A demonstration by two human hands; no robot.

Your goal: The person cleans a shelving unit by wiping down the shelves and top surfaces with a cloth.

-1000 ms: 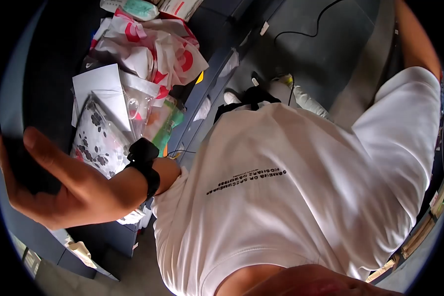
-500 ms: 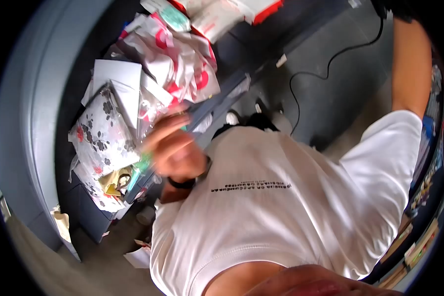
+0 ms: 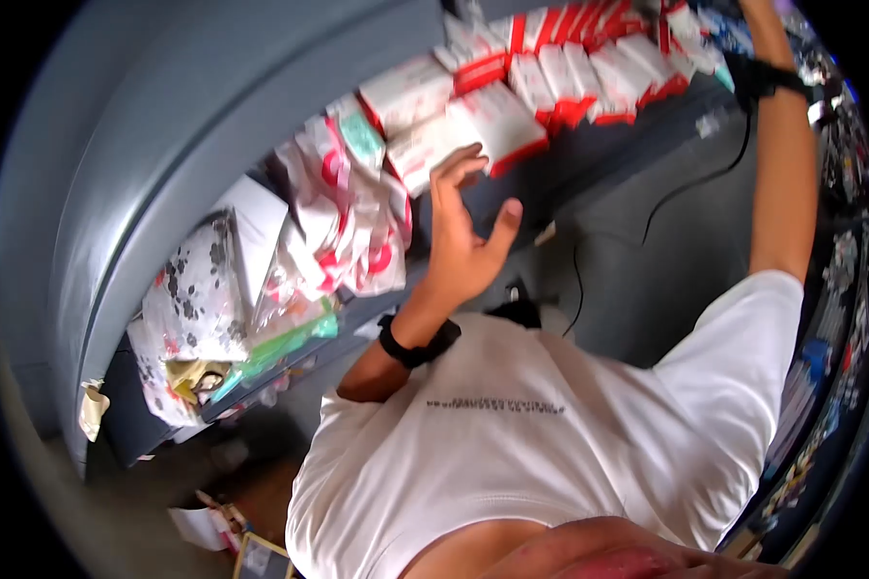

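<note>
My left hand (image 3: 468, 241), wearing a black wrist strap, is raised near the middle with thumb and fingers apart and nothing in it. Its fingertips overlap the edge of red-and-white boxes (image 3: 497, 121) on a dark shelf. To its left lie a crumpled white bag with red patches (image 3: 357, 212), a white sheet (image 3: 256, 227) and a flower-patterned package (image 3: 198, 294). My right arm reaches to the top right; past its black strap only part of my right hand (image 3: 767, 34) shows at the frame edge, and its fingers are out of sight.
A long grey panel (image 3: 164, 164) curves along the left. More packed goods (image 3: 845, 280) line the right side. A black cable (image 3: 690, 181) hangs over the grey floor. Below left, a framed board (image 3: 261, 560) and a white paper (image 3: 198, 529) lie low down.
My left hand has swung from the far left, across the bags, to the boxes. The view has shifted, bringing more red-and-white boxes into sight. My right arm stays extended at the right.
</note>
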